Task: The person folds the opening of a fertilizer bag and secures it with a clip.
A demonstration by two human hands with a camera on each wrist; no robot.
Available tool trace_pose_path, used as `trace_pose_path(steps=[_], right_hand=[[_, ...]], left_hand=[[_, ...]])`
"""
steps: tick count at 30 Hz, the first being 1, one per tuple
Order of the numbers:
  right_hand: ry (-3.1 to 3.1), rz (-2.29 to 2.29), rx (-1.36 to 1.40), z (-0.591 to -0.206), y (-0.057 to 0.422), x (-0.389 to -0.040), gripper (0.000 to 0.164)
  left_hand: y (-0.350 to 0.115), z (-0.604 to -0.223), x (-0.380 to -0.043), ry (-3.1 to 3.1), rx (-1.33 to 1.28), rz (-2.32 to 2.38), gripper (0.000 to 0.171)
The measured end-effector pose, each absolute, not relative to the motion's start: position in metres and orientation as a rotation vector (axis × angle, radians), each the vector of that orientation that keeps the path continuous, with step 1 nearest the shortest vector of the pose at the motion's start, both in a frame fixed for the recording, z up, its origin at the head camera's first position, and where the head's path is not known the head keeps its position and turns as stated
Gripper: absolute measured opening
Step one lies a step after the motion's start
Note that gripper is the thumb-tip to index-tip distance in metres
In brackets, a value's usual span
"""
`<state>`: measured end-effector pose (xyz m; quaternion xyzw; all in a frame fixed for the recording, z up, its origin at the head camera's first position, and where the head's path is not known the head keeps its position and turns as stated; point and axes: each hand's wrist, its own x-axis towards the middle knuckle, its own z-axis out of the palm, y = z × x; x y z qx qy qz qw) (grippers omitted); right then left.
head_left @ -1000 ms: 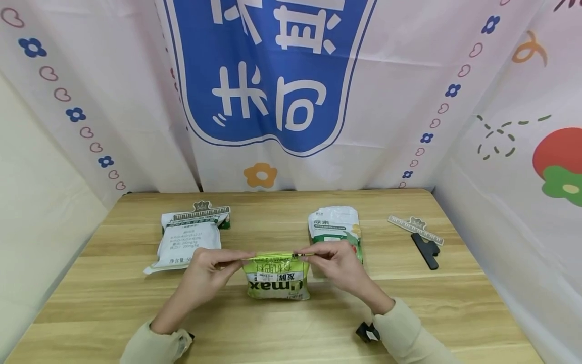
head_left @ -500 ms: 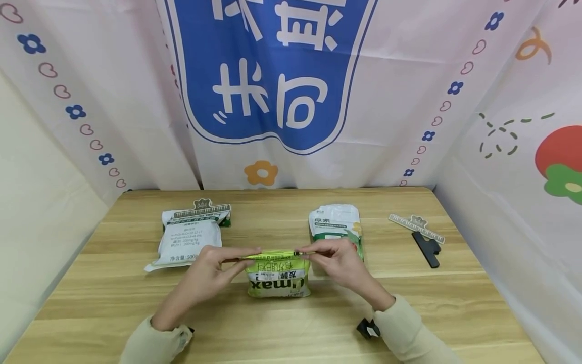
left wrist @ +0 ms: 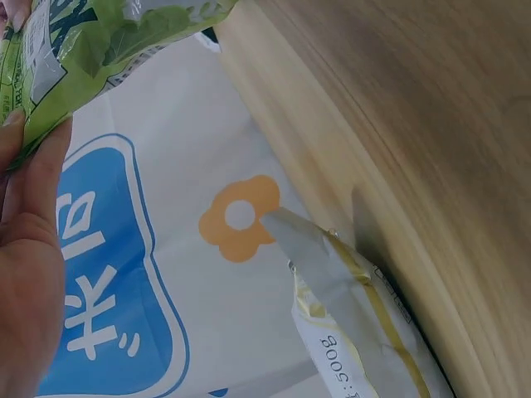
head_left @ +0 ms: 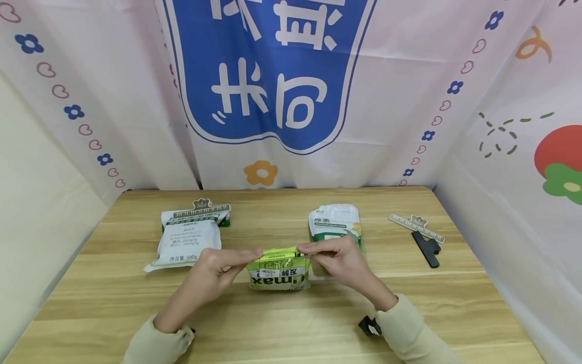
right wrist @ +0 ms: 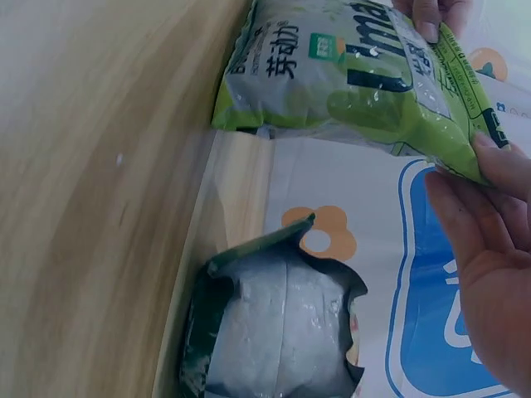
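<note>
A green and white fertilizer bag (head_left: pixel 279 277) stands at the middle of the table, its top edge folded over. My left hand (head_left: pixel 217 270) pinches the left end of that fold between thumb and fingers. At the right end, my right hand (head_left: pixel 343 265) pinches the same fold. The right wrist view has the bag (right wrist: pixel 332 75) with its printed front, the right hand (right wrist: pixel 498 240) gripping one top corner. In the left wrist view the left hand (left wrist: pixel 33 265) holds the other corner.
Left on the table lies a white bag (head_left: pixel 188 242) with a clip (head_left: pixel 202 210) across its top. Behind my right hand is a white and green bag (head_left: pixel 334 220). A pale clip (head_left: pixel 416 227) and a black clip (head_left: pixel 426 248) lie at the right. Fabric walls (head_left: pixel 395 101) enclose the table.
The folded top of the bag has tipped, showing more of its upper face. The bag has shifted slightly away from me, and both hands keep their pinch on it.
</note>
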<state>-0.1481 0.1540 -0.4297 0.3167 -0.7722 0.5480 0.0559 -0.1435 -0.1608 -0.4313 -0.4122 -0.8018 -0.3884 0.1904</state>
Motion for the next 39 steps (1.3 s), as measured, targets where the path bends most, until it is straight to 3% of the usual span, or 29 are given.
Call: trace_pose_path(steps=[15, 29, 39], right_hand=[[-2.373, 1.414, 1.018, -0.419, 0.166, -0.149, 0.024], [-2.459, 1.426, 0.546, -0.410, 0.224, -0.156, 0.012], [-2.471, 1.229, 0.281, -0.404, 0.270, -0.162, 0.015]], left_hand=[[-0.159, -0.432, -0.142, -2.092, -1.257, -0.825, 0.043], [-0.161, -0.430, -0.142, -2.085, -1.290, -0.787, 0.042], [-0.162, -0.430, -0.142, -2.074, -1.301, -0.773, 0.044]])
